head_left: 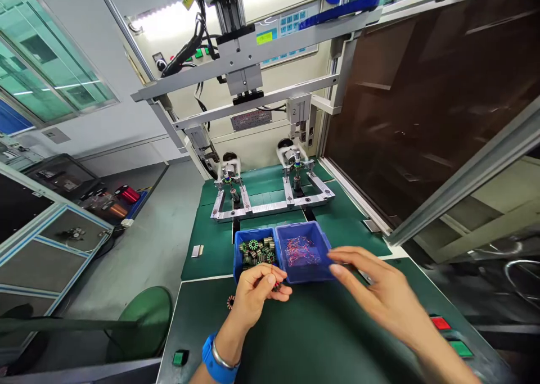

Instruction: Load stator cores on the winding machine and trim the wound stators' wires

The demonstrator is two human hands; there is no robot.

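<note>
My left hand (257, 291), with a blue band at the wrist, is closed around a small part with red wire (276, 285), mostly hidden by the fingers. It is just in front of a blue bin (237, 260) that holds many green and metal wound cores (253, 254). My right hand (375, 288) has its fingers apart and holds nothing, beside the right edge of a second blue bin (310, 274). Thin red wires (300, 251) lie inside that bin. A single wound core (230, 302) rests on the green table left of my left hand.
Behind the bins stands a metal fixture frame (270, 207) with two winding stations, under an overhead machine frame (253, 103). Red (441, 322) and green (460, 348) buttons sit at the right, another green button (180, 358) at the left. A green stool (145, 322) stands left.
</note>
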